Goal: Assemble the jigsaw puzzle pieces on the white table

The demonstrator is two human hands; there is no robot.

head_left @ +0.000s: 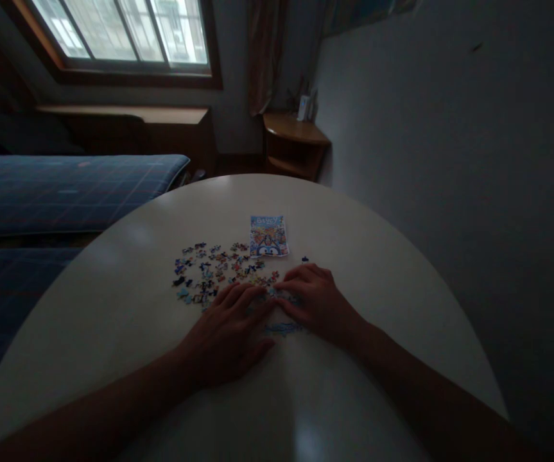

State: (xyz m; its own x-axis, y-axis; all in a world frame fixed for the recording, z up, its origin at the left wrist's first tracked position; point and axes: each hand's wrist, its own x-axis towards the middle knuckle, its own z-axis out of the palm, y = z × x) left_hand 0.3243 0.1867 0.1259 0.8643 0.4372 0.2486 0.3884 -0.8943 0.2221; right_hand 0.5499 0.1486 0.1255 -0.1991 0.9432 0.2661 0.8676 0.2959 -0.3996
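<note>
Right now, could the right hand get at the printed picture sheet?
Probably yes: the printed picture sheet lies just beyond the right hand on the table, and nothing visible stands between them.

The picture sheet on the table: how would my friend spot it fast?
Find the round white table. On it, by the far edge of the loose puzzle pieces, lies the picture sheet. Unlike those pieces, it is one rectangle with lettering across its top.

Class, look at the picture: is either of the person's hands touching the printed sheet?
No, the printed sheet lies farther across the table, apart from both the left hand and the right hand.
</note>
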